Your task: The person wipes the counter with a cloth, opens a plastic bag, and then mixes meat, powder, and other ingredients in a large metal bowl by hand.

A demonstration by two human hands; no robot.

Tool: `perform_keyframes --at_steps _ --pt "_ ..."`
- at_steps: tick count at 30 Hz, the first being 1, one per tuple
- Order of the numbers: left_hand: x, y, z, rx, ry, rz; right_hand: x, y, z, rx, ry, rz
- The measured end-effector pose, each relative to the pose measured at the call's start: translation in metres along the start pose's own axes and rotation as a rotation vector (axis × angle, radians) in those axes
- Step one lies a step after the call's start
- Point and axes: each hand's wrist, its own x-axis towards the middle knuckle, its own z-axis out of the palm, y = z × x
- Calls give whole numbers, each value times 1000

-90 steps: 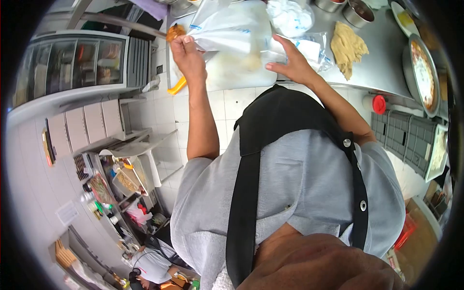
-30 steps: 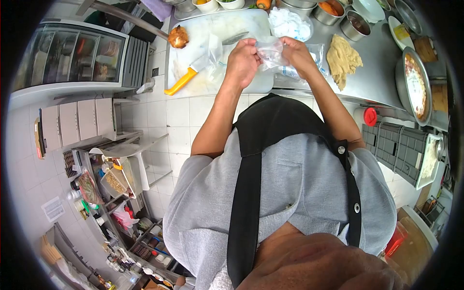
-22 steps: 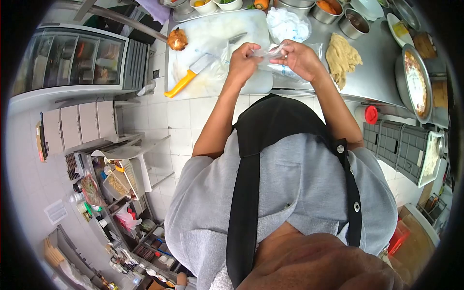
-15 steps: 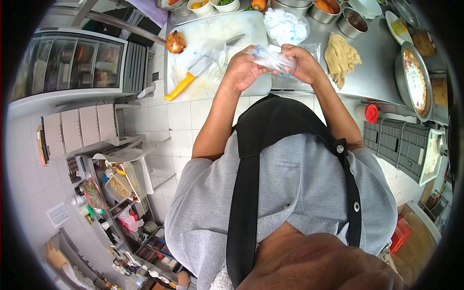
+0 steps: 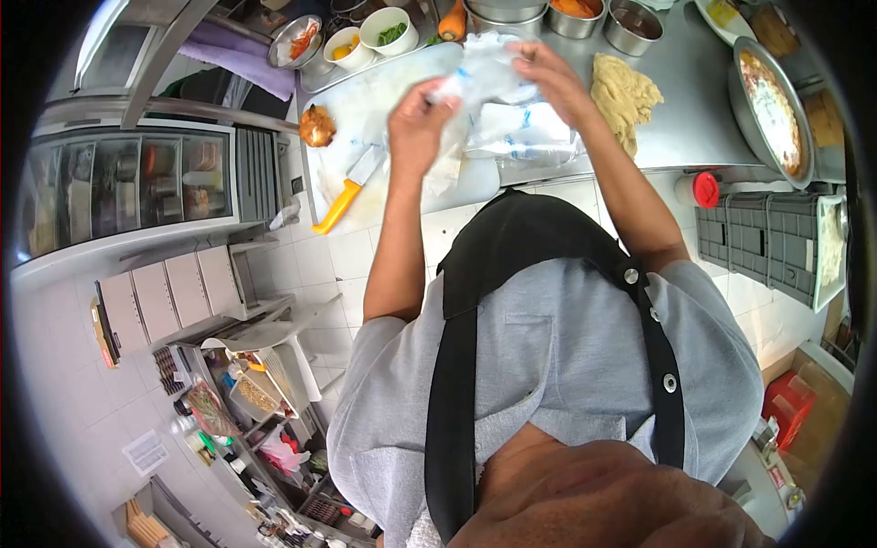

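A white-tiled kitchen with a metal counter (image 5: 690, 123). At it, a person's left hand (image 5: 420, 128) pinches a thin, clear plastic bag (image 5: 484, 71) between thumb and fingers; the right hand (image 5: 554, 84) is at the bag's other side, fingers bent and a little apart, and whether it grips cannot be told. The bag is held up over the counter. Blue print shows on the plastic, too small to read. Below lies a clear packet (image 5: 525, 128), also marked in blue. To the left, a knife (image 5: 343, 199) with a yellow handle rests on a white cutting board (image 5: 356, 96), a brown onion (image 5: 317, 126) near it. To the right is a crumpled yellow cloth (image 5: 624, 100). Beyond are a carrot (image 5: 452, 22), a white bowl of greens (image 5: 389, 33) and metal pots (image 5: 633, 27). A printed sheet (image 5: 146, 452) on the wall is unreadable.
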Motion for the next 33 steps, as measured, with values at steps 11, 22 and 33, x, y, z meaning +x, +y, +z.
perform_keyframes --at_steps 11,22,33 --pt "150 -116 34 894 -86 353 48 33 -17 -1435 -212 123" --pt "216 -179 38 970 -566 -19 68 51 -28 -1208 -101 135" --pt "21 2 -63 187 229 13 115 62 -40 -1481 -179 216"
